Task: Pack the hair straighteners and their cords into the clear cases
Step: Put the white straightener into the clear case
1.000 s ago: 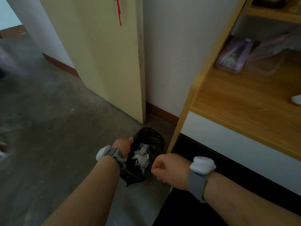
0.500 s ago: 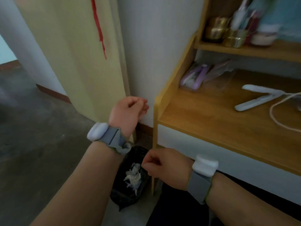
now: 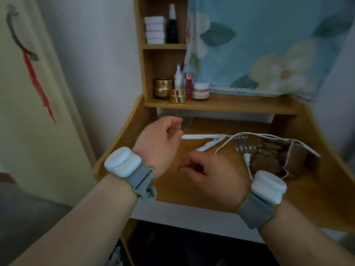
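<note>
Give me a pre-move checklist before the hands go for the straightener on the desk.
1. White hair straightener within view and uncovered on the desk: ok.
2. Its white cord free of clutter: not ok, it runs over the brown bag and loops beside it.
3. Left hand free: ok, fingers loosely curled, holding nothing.
4. Right hand free: ok, fingers loosely curled above the desk, holding nothing.
5. Clear case ready to receive: cannot tell, only a blurred transparent edge shows behind the left hand.
6. Straightener's arms closed for packing: not ok, they stand spread apart.
</note>
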`<state>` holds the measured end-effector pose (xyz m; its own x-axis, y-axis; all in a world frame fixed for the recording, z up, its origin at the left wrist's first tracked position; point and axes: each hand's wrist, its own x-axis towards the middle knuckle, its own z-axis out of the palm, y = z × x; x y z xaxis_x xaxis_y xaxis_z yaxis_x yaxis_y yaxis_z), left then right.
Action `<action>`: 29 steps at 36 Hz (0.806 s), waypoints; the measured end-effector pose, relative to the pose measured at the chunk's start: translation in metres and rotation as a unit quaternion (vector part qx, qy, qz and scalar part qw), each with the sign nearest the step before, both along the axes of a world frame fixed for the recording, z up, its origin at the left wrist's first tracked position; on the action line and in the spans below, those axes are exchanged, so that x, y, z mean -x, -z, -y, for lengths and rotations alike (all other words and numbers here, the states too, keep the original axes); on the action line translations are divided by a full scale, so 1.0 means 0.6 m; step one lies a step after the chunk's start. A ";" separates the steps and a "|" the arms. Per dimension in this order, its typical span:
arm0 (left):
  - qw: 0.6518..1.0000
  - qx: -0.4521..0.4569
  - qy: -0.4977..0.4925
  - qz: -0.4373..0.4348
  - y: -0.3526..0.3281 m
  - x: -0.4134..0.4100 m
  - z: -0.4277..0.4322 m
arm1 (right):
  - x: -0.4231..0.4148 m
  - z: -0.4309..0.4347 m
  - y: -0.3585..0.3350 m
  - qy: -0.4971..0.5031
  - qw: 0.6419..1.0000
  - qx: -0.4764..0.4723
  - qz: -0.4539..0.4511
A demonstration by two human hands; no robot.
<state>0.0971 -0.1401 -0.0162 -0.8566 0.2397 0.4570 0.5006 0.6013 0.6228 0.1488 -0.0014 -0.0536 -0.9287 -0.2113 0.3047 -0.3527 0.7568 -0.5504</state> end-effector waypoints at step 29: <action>0.900 0.426 -0.033 0.090 0.086 0.166 -0.166 | 0.033 -0.210 0.011 0.206 0.977 -0.009 0.063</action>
<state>-0.0024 -0.0403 -0.0680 -0.9233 0.3839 -0.0153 0.3840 0.9233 -0.0107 0.1293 0.1245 -0.0601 -0.9659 0.1835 0.1826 0.0527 0.8301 -0.5551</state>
